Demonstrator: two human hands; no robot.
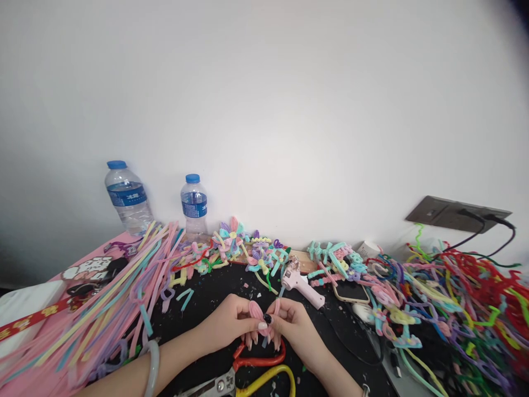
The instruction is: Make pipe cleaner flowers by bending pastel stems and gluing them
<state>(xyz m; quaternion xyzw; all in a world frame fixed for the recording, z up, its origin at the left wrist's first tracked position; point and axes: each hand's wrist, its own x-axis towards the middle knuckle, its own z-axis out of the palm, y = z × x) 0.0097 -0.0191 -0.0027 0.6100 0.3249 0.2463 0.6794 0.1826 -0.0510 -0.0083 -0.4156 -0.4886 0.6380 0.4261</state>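
Note:
Both hands meet over the black work mat, fingers pinched on a looped pink pipe cleaner (255, 310). My left hand (235, 322) grips its left loop between thumb and fingers. From the other side, my right hand (294, 326) closes on the right part of the same piece. Fingertips hide where the two parts join. Just below the hands lie scissors (264, 361) with one red and one yellow handle, their blades pointing left. A pale pink glue gun (305, 288) rests beyond my right hand, its nozzle toward the left.
Long pastel pipe cleaners (119, 298) spread over the left side. Finished pipe-cleaner flowers (232, 237) line the back edge, near two water bottles (194, 204). To the right are a phone (351, 292), a tangled pipe-cleaner heap (467, 309) and a wall socket (446, 212) with plugged cords.

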